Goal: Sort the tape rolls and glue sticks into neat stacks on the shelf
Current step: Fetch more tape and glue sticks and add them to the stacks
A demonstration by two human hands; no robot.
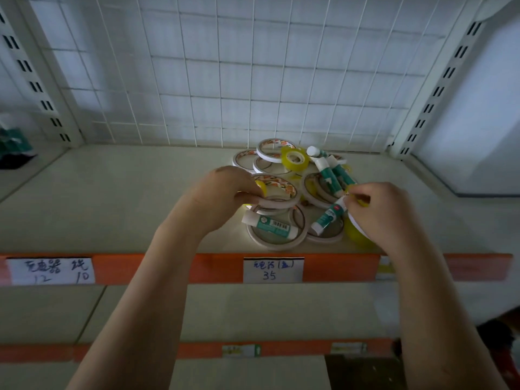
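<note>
Now the left hand (222,198) grips a white tape roll (277,204) on the shelf (112,198); the right hand (377,212) pinches, seemingly, a glue stick (327,218)

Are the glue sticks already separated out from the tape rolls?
No: the glue sticks lie mixed among the tape rolls in one pile, one glue stick resting across a roll at the front.

Both bare forearms are stretched forward over the shelf (112,192). The left hand (222,198) is curled in a grip; the right hand (377,212) is closed in a pinch.
</note>
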